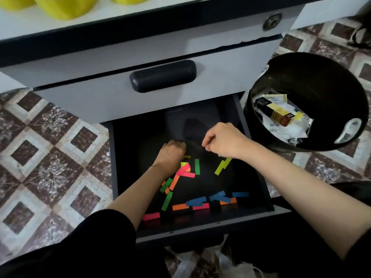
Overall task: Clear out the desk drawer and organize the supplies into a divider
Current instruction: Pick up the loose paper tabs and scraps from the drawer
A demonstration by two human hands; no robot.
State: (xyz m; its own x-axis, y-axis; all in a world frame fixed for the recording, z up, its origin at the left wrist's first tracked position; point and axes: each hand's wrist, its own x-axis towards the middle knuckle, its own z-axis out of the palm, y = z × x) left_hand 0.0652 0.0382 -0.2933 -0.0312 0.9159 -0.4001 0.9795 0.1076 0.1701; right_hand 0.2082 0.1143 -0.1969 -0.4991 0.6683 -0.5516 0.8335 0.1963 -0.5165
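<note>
The lower desk drawer stands pulled open, and its inside is black. Several loose paper flags in pink, orange, green, yellow and blue lie scattered over its floor, with more of them along the front wall. My left hand reaches deep into the drawer with its fingers bent down onto the dark floor just behind the flags; the fingertips are hidden. To its right, my right hand hovers over the drawer with fingers curled and thumb against forefinger. I see nothing in its pinch. No divider is in view.
A black round bin holding paper scraps and a yellow-black box stands on the tiled floor at the drawer's right. The shut upper drawer with its black handle overhangs the drawer's back. Yellow objects sit on the desktop. White bags lie below the drawer front.
</note>
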